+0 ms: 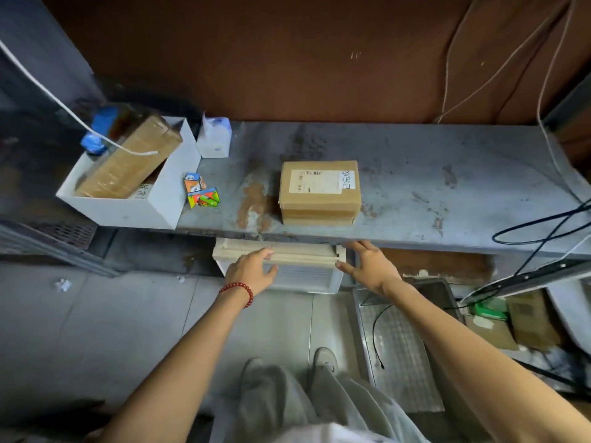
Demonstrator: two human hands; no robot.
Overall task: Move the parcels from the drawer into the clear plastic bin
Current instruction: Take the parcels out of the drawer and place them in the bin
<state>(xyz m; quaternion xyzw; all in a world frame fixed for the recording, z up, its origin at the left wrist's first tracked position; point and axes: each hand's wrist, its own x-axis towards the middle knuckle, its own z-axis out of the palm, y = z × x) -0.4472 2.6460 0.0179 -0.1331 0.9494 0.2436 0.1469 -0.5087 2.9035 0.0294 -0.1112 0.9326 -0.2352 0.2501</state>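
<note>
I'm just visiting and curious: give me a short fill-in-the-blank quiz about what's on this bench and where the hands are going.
1. The red bead bracelet sits on the person's ____ wrist.
2. The cardboard parcel on the bench carries a label whose colour is ____.
3. The left hand and the right hand both reach for the ____ under the bench.

Missing words: left; white; drawer.
</note>
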